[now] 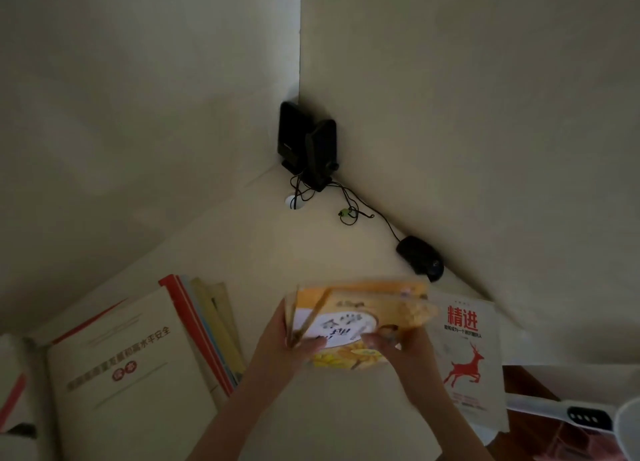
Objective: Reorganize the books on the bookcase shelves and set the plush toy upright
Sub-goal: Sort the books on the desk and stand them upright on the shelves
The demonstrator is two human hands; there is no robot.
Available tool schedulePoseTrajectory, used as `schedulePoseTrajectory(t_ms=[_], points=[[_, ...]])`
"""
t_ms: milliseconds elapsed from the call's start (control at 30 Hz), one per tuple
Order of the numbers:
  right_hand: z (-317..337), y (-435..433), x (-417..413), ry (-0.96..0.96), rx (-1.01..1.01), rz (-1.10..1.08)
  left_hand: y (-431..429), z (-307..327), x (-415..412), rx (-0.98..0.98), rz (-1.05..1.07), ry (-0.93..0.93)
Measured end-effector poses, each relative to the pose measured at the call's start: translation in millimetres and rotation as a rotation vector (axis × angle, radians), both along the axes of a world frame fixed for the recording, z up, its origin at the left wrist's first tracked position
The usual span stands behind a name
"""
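Left hand [291,344] and right hand [394,343] grip the yellow books [363,317] over the table [277,252]; covers fan apart, so one may slip out.

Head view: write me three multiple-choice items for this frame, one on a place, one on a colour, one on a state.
1. Where does the black computer mouse lie?
A. at the foot of the right-hand wall
B. on the floor
C. in a hand

2. What colour is the deer printed on the white paperback book?
A. blue
B. red
C. green

3. How are the yellow picture books handled?
A. lying flat, untouched
B. gripped by one hand only
C. gripped by both hands

Key:
1 A: the mouse sits on the desk against that wall, beyond the white book.
2 B: the deer is red, like the large title above it.
3 C: the left hand grips their left edge and the right hand pinches their lower right part.
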State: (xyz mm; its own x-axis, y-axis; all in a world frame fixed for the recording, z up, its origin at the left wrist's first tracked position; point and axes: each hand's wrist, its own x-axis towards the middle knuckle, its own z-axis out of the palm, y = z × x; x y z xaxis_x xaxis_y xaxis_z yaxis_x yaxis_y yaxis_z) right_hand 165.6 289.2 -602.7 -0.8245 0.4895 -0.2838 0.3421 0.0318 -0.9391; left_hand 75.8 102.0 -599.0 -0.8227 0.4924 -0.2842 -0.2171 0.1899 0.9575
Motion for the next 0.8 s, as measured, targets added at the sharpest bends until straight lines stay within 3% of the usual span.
schedulePoseTrajectory(t_ms=[100,200,367,600,800], points=[[-8.3,-7.9,7.7,0.012,0.17,0.038,-5.1,1.1,-0.2,-0.011,-0.005,0.16],[-11.9,-11.4,4.2,0.015,0.267,0.125,-10.4,-10.8,2.2,-0.017,0.07,0.158],[-11.2,-10.0,-2.3,-0.08,0.128,0.081,-10.8,-25.7,11.5,-0.171,0.103,-0.021],[-12.3,-4.6,-1.1,-0.052,0.083,0.103,2.2,-14.5,9.6,-0.207,0.18,0.074],[-10.9,8.6,-2.7,-0.119,0.094,0.085,8.1,-21.3,22.0,-0.222,0.365,0.078]])
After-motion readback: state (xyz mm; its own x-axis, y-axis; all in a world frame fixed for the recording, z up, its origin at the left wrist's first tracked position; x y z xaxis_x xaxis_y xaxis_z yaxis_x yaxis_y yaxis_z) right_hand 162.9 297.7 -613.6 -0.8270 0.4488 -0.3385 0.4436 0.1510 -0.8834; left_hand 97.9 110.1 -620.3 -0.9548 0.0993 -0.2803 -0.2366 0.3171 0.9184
